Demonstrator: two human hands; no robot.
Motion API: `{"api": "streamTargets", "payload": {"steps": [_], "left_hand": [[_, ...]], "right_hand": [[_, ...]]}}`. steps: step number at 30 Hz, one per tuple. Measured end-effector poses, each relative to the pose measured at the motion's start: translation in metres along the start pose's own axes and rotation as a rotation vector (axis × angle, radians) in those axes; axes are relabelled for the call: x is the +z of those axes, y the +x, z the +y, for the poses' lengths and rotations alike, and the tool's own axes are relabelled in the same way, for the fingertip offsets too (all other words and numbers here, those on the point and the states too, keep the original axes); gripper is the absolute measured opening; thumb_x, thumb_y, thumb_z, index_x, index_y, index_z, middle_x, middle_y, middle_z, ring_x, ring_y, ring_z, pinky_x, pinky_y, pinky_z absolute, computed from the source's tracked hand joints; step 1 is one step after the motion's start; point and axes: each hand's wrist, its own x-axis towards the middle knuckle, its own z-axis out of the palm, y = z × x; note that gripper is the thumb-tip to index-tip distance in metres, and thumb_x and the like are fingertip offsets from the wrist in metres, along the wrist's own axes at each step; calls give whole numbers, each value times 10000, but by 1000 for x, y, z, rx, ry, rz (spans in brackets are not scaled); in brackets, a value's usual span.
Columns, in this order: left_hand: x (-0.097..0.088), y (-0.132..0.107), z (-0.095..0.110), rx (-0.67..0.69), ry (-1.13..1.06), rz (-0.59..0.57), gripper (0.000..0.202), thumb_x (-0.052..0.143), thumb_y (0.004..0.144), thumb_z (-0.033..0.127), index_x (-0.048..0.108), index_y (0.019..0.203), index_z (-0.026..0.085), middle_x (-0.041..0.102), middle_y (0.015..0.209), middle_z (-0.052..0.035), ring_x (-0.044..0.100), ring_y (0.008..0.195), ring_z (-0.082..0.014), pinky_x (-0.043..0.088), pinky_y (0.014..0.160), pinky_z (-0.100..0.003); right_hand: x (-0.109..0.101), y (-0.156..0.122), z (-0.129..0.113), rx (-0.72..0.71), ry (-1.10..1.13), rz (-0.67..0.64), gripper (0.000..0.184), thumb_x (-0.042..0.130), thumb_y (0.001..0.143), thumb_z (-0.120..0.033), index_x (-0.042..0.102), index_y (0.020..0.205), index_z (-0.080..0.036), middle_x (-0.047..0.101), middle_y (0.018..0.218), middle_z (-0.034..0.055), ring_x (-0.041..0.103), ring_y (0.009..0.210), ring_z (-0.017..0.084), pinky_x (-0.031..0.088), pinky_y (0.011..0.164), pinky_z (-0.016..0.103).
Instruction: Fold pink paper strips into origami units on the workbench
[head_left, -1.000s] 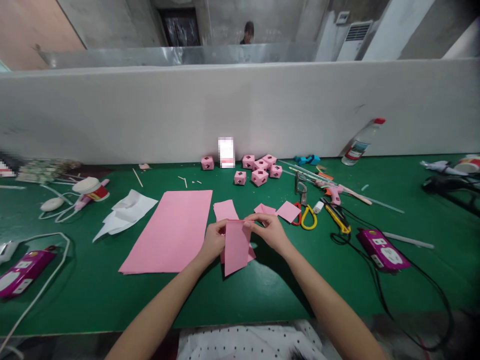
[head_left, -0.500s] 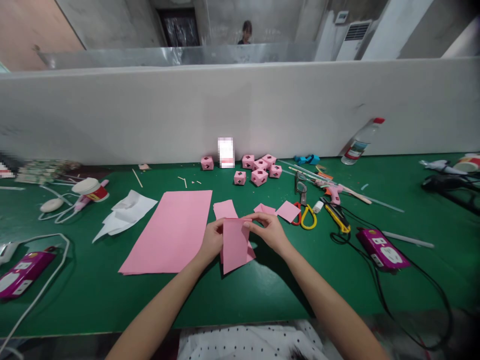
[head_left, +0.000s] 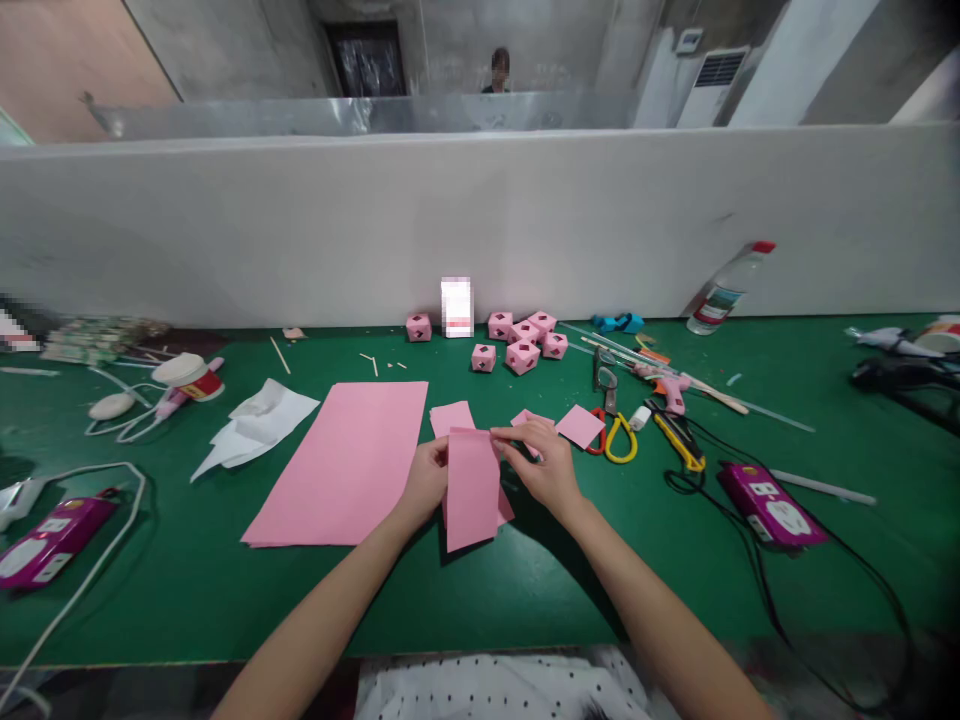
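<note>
Pinching pink paper strip (head_left: 472, 490) by its top corners | left hand (head_left: 427, 480), right hand (head_left: 544, 465) both squeeze it, likely to keep it straight | big pink sheet (head_left: 345, 460) lies beside, flat on bench (head_left: 525, 590)

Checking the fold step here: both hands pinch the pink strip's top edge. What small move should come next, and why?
Probably press the top edge down and crease it. The left hand and right hand pinch the pink strip at its upper corners, its top edge looks level, and another pink layer shows beneath it, so the fold seems aligned but not flattened.
</note>
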Motion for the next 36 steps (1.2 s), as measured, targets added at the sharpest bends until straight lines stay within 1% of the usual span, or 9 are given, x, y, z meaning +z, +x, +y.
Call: {"api": "streamTargets", "payload": {"steps": [3,9,13,18,23,26,30,33,36], "left_hand": [[-1,1,0,12,35,-13,305,782,628,244,746,908,128,754,852,-74,682,785,-244,537,660,-301],[-2,3,-4,5,61,-62,316,738,687,252,734,983,141,755,850,-75,683,770,-239,537,646,-306],[-2,2,-6,29,68,-50,303,750,670,257,739,951,143,754,852,-70,681,785,-242,533,651,-304],[0,1,-4,25,53,-82,282,732,678,260,736,930,135,749,878,-77,674,794,-236,530,688,-314],[-4,4,2,78,73,-163,296,663,710,212,717,994,147,730,980,-85,656,892,-232,511,795,-332],[-11,7,7,119,-19,-128,297,551,768,207,699,1021,157,710,1009,-80,637,943,-217,485,849,-329],[-18,10,11,84,-49,-110,303,549,825,314,678,1049,155,687,967,-75,619,811,-173,480,741,-281],[-18,10,11,91,94,-106,232,648,786,354,695,879,147,655,791,-37,562,696,-139,431,640,-239],[-16,10,8,119,143,-85,235,654,787,373,661,735,144,603,690,-11,517,647,-124,399,616,-235]], "right_hand": [[2,0,1,36,54,28,133,658,836,-302,740,934,-264,742,903,36,656,853,212,452,920,413],[3,2,3,342,320,-8,235,697,774,-369,738,947,-215,737,873,50,672,817,209,518,778,341],[3,4,3,445,513,-67,237,719,736,-409,737,844,-199,731,835,51,671,782,201,525,743,325],[3,5,0,487,569,-40,241,747,698,-414,729,791,-192,720,785,47,653,726,186,516,702,314],[1,5,1,455,536,-15,218,723,732,-405,722,790,-194,709,779,42,633,716,176,499,687,303],[0,5,4,411,477,18,206,694,764,-396,711,791,-192,704,808,46,631,759,185,495,727,311],[4,3,7,404,442,4,190,684,769,-379,696,783,-190,690,797,41,620,764,183,479,730,303],[10,2,8,444,471,-11,196,681,762,-381,662,752,-185,656,739,21,586,693,158,456,659,278],[15,0,8,488,516,-49,236,690,741,-411,626,723,-185,604,666,-3,540,620,138,423,590,262]]}}
